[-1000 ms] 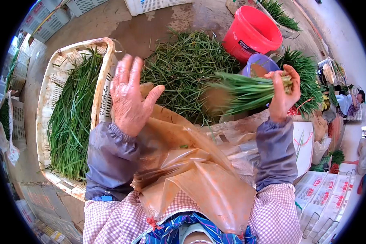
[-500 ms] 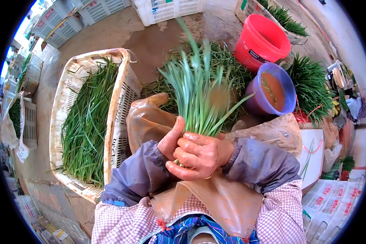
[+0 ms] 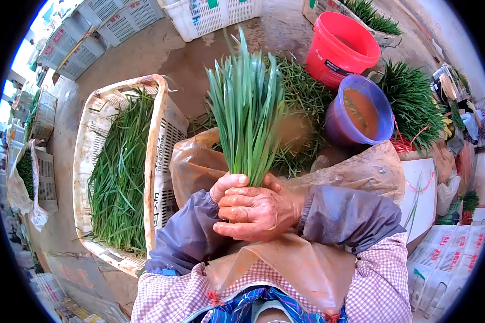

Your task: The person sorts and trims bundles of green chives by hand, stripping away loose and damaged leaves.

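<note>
A thick bunch of garlic chives [image 3: 244, 113] stands upright above my lap, its leaf tips pointing away from me. My right hand [image 3: 258, 211] is closed around the lower end, with its knuckles towards me. Behind it, my left hand [image 3: 229, 185] also grips the stalks, its thumb lying across them and most of its fingers hidden. The cut ends are covered by my hands. To the left, a dirty white plastic crate [image 3: 152, 129] holds a heap of loose garlic chives [image 3: 121, 180].
Green trimmings [image 3: 307, 102] are piled on the wet floor ahead. On the right stand a red bucket [image 3: 339, 51], a purple bucket [image 3: 333, 121] of murky brown water and bundled greens [image 3: 409, 102]. A muddy plastic apron [image 3: 355, 172] covers my legs. Another white crate [image 3: 221, 19] stands at the back.
The bunch has gone from loosely spread and blurred to tighter and more upright. My left hand has sunk further behind my right, and the view has shifted slightly.
</note>
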`<state>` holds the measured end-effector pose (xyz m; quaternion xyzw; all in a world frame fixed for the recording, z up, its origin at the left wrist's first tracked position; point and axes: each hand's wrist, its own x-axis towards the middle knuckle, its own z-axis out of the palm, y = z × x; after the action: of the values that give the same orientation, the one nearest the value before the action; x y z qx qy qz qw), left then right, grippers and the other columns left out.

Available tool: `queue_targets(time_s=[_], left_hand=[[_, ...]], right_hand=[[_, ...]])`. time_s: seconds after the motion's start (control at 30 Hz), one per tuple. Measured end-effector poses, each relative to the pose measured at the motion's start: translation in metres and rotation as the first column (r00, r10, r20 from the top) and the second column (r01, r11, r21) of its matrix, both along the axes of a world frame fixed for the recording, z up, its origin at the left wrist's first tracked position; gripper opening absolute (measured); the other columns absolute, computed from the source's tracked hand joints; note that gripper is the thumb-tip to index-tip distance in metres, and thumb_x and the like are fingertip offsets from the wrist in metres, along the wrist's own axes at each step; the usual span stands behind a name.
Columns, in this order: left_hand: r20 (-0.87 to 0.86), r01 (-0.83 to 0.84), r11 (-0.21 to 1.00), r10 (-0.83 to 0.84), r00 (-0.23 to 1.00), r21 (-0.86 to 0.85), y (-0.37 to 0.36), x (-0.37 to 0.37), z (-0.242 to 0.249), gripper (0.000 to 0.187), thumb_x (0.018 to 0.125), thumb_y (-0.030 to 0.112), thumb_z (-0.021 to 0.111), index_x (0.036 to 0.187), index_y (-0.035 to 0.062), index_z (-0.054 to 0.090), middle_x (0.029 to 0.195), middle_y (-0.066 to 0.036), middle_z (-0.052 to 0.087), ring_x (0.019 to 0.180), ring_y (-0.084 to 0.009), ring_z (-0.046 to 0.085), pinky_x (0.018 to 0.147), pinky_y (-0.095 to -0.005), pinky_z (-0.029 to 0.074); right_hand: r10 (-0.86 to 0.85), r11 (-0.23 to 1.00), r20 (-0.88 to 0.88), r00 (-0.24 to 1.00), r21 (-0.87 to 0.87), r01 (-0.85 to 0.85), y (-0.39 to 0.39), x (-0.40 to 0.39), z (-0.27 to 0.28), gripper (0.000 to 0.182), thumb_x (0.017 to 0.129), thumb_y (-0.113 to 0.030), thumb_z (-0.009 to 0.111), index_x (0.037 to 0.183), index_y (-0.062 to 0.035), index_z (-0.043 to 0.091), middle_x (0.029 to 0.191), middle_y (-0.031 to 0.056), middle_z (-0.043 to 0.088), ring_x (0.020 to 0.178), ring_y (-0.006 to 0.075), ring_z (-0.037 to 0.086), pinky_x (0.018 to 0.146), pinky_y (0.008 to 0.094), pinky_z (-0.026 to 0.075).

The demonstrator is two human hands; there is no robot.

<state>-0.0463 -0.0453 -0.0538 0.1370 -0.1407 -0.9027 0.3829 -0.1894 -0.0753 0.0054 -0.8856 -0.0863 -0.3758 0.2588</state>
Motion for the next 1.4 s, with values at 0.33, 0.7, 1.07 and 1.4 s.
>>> queue_targets(time_s=[0.33, 0.7, 1.07, 1.4], left_hand=[[0.063, -0.158, 0.981, 0.166, 0.984, -0.115, -0.001, 0.001, -0.002, 0.047, 0.07, 0.023, 0.067, 0.109, 0.0014, 0.055, 0.09, -0.009, 0.056, 0.081, -0.0218, 0.056, 0.075, -0.0334, 0.048], [-0.099, 0.011, 0.969, -0.037, 0.994, -0.247, -0.001, -0.002, 0.007, 0.049, 0.071, 0.019, 0.072, 0.115, 0.0094, 0.053, 0.082, -0.001, 0.047, 0.063, -0.0121, 0.052, 0.08, -0.0386, 0.046], [-0.089, 0.047, 0.97, -0.07, 0.994, -0.239, -0.002, 0.0, 0.006, 0.046, 0.073, 0.02, 0.074, 0.112, 0.0096, 0.054, 0.081, -0.001, 0.046, 0.062, -0.0126, 0.051, 0.077, -0.039, 0.045], [-0.062, 0.035, 0.974, -0.051, 0.997, -0.226, -0.001, 0.0, 0.005, 0.046, 0.071, 0.02, 0.074, 0.112, 0.0107, 0.054, 0.082, -0.001, 0.046, 0.062, -0.0129, 0.051, 0.075, -0.0381, 0.045]], right_hand=[[0.204, 0.739, -0.066, 0.977, 0.665, -0.109, 0.002, -0.015, 0.041, 0.015, 0.09, -0.01, 0.061, 0.102, -0.0007, 0.063, 0.091, 0.01, 0.065, 0.091, 0.0206, 0.06, 0.084, 0.0311, 0.045], [-0.541, 0.513, -0.134, 0.83, 0.729, 0.452, -0.071, -0.089, 0.055, 0.019, 0.088, -0.003, 0.059, 0.107, 0.0008, 0.059, 0.077, 0.0029, 0.061, 0.07, 0.0071, 0.056, 0.061, 0.0237, 0.047], [-0.411, 0.623, -0.367, 0.835, 0.556, 0.551, -0.103, -0.085, 0.051, 0.022, 0.084, -0.005, 0.066, 0.104, -0.0022, 0.059, 0.062, -0.0002, 0.052, 0.057, 0.0051, 0.045, 0.051, 0.0244, 0.039], [-0.423, 0.674, -0.324, 0.846, 0.512, 0.533, -0.102, -0.087, 0.047, 0.008, 0.081, -0.001, 0.067, 0.086, -0.0021, 0.061, 0.065, 0.0017, 0.053, 0.058, 0.0071, 0.048, 0.052, 0.0249, 0.04]])
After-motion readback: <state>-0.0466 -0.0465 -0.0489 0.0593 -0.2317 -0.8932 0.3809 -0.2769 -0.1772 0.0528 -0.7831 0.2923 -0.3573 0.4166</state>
